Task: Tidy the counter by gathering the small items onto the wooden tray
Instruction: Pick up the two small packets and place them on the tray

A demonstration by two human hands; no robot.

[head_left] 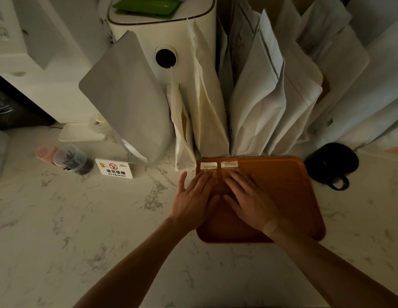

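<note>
A brown wooden tray (289,196) lies on the marble counter, right of centre. Two small clear packets with white labels lie side by side at the tray's far left corner, the left packet (208,166) and the right packet (229,164). My left hand (194,201) rests flat with straight fingers on the left packet, its thumb out over the counter. My right hand (247,196) lies flat on the right packet, fingers straight. Only the labelled tops of the packets show past my fingertips.
A black mug (331,163) stands right of the tray. To the left are a no-smoking sign (114,168), a clear jar of dark pieces (73,160) and a pink container (45,152). Tall white pouches (256,103) and a white appliance (164,41) crowd the back.
</note>
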